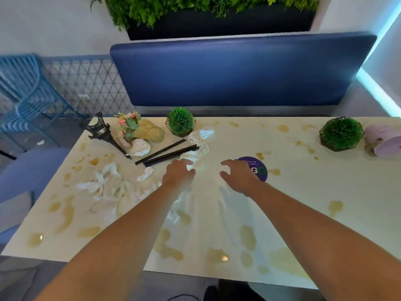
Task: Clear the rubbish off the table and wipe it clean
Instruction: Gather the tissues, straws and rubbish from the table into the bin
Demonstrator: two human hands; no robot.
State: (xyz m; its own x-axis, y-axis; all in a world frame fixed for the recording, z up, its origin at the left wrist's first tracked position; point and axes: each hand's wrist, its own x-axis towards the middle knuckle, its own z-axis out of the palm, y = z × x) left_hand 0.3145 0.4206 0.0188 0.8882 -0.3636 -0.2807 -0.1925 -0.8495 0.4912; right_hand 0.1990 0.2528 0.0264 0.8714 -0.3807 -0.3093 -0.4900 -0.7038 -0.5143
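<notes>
I see the cream tabletop (303, 192) filling most of my view, blotched all over with tan spills (65, 216), and behind it a blue padded bench back (238, 70) under a dark planter of greenery (212, 9). Both forearms reach out over the middle of the tabletop. My left hand (179, 173) has its fingers curled down onto a piece of white crumpled tissue (192, 160); I cannot tell whether it actually pinches the tissue or only touches it. My right hand (237, 175) hovers with fingers loosely spread and bent, holding nothing, just beside a round purple sticker (258, 168). To the left of the left arm lies a spread of crumpled white tissues (106, 185), with a smaller wad (146, 173) near the straws. Three black straws (169, 152) lie slanted beyond the left hand, their far ends beside a face mask (200, 135); a second dotted mask (141, 147) lies by a small flower arrangement (138, 130). A dark Eiffel Tower model (101, 129) stands at the far left corner. Two green ball plants in wire frames sit along the far edge, one near the middle (181, 121), one to the right (340, 133), with a tipped lilac pot (384, 139) just beside the latter.
</notes>
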